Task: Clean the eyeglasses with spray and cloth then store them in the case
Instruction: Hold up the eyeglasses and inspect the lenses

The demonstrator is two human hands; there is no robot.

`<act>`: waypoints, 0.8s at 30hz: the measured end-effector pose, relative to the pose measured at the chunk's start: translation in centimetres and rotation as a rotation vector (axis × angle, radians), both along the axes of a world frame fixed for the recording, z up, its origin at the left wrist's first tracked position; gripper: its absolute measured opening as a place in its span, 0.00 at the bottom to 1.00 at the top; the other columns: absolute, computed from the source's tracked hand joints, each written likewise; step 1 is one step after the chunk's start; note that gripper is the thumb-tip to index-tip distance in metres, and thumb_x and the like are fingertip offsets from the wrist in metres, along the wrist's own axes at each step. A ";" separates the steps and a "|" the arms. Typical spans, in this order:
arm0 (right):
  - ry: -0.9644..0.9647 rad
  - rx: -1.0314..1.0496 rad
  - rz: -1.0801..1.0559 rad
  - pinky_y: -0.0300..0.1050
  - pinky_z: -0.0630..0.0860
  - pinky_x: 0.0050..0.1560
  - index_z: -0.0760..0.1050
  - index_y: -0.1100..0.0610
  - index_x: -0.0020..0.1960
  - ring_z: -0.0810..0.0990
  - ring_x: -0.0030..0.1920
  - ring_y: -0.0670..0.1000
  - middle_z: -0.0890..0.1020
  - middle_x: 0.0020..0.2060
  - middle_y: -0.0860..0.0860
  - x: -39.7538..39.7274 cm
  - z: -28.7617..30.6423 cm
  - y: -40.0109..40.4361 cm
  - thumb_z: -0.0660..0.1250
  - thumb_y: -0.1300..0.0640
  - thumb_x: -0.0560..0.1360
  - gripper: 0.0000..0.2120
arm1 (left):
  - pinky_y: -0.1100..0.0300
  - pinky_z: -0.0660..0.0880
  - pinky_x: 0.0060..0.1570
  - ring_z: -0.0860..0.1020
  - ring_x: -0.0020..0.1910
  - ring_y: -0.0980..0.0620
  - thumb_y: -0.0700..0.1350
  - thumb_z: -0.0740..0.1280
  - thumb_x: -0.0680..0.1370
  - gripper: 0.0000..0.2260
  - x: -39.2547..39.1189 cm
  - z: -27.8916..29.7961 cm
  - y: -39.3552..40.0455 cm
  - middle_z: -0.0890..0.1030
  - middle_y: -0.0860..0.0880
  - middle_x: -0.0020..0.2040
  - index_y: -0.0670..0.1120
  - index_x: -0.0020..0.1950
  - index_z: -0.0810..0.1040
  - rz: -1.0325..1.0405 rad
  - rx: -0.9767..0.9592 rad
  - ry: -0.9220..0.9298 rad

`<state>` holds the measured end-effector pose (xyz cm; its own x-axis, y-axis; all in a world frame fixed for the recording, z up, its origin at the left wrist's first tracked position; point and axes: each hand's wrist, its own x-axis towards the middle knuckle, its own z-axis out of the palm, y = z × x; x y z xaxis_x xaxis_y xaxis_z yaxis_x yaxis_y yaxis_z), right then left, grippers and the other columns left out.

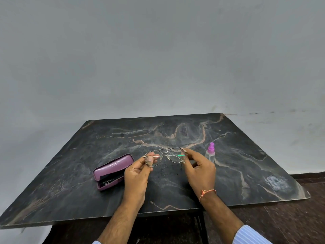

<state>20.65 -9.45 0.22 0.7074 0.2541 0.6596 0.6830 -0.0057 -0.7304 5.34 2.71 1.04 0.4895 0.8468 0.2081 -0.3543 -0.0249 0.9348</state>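
Your left hand (139, 175) and right hand (200, 170) each pinch an outer rim of the eyeglasses (165, 156), held above bare table (175, 187); open case (112, 171) just left, spray bottle (210, 153) just right, far table edge well beyond.

Bare dark table (175, 131) beyond and to both sides. On the left, open case (112, 172) lying just beside the left hand (138, 175). On the right, spray bottle (210, 153) standing upright close behind the right hand (200, 169). Free tabletop between the forearms.
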 end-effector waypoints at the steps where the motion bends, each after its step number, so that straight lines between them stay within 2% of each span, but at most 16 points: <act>1: 0.003 -0.004 -0.005 0.36 0.81 0.41 0.82 0.34 0.61 0.85 0.38 0.43 0.86 0.42 0.34 0.0 0.0 0.0 0.78 0.52 0.77 0.17 | 0.53 0.79 0.58 0.89 0.56 0.57 0.52 0.73 0.78 0.11 0.0 0.0 0.0 0.92 0.49 0.55 0.52 0.57 0.89 0.004 0.005 0.001; 4: 0.007 -0.016 -0.003 0.40 0.83 0.41 0.85 0.42 0.61 0.84 0.38 0.43 0.87 0.44 0.34 0.0 -0.1 0.0 0.79 0.55 0.77 0.15 | 0.54 0.80 0.57 0.89 0.55 0.55 0.51 0.73 0.79 0.11 0.1 -0.2 0.0 0.91 0.50 0.55 0.52 0.58 0.90 0.023 0.005 -0.009; 8: 0.001 -0.038 -0.007 0.43 0.83 0.40 0.86 0.43 0.60 0.84 0.38 0.43 0.87 0.45 0.34 0.1 -0.1 0.0 0.79 0.54 0.77 0.14 | 0.62 0.81 0.54 0.88 0.56 0.54 0.51 0.73 0.80 0.12 0.2 -0.5 0.2 0.91 0.50 0.56 0.50 0.60 0.89 0.038 0.033 -0.001; 12: -0.067 -0.050 0.000 0.40 0.80 0.39 0.85 0.42 0.63 0.81 0.36 0.45 0.82 0.38 0.36 0.2 -0.1 0.0 0.77 0.54 0.78 0.15 | 0.67 0.81 0.55 0.89 0.56 0.54 0.53 0.71 0.82 0.10 0.1 -0.6 0.3 0.91 0.52 0.58 0.54 0.59 0.91 0.055 0.117 0.004; 16: -0.142 -0.082 -0.013 0.34 0.74 0.37 0.84 0.44 0.65 0.75 0.33 0.44 0.76 0.36 0.36 0.4 -0.2 0.2 0.76 0.56 0.79 0.16 | 0.64 0.82 0.59 0.89 0.55 0.53 0.51 0.71 0.84 0.08 0.2 -0.8 0.3 0.90 0.54 0.58 0.60 0.57 0.90 0.094 0.191 0.025; 19: -0.172 -0.111 -0.020 0.25 0.68 0.40 0.85 0.45 0.66 0.75 0.35 0.40 0.76 0.38 0.30 0.3 -0.2 0.2 0.76 0.57 0.80 0.16 | 0.61 0.83 0.62 0.89 0.55 0.51 0.48 0.71 0.85 0.08 0.2 -1.0 0.3 0.90 0.54 0.58 0.57 0.58 0.90 0.144 0.217 0.041; 22: -0.181 -0.118 -0.018 0.25 0.68 0.40 0.85 0.46 0.66 0.75 0.35 0.40 0.75 0.37 0.30 0.2 -0.1 0.1 0.76 0.58 0.80 0.16 | 0.58 0.82 0.65 0.88 0.58 0.53 0.45 0.71 0.86 0.08 0.0 -1.1 0.1 0.90 0.56 0.58 0.52 0.59 0.90 0.204 0.280 0.077; 24: -0.171 -0.117 -0.018 0.26 0.68 0.39 0.85 0.46 0.66 0.75 0.35 0.39 0.76 0.37 0.30 0.2 0.0 0.0 0.76 0.58 0.80 0.16 | 0.57 0.82 0.63 0.88 0.58 0.55 0.46 0.70 0.86 0.09 -0.1 -0.7 -0.4 0.90 0.59 0.58 0.55 0.61 0.89 0.228 0.321 0.089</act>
<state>20.80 -9.44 0.18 0.5930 0.3246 0.7369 0.7958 -0.0970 -0.5977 5.27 2.28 0.31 0.3248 0.8347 0.4447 -0.2241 -0.3889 0.8936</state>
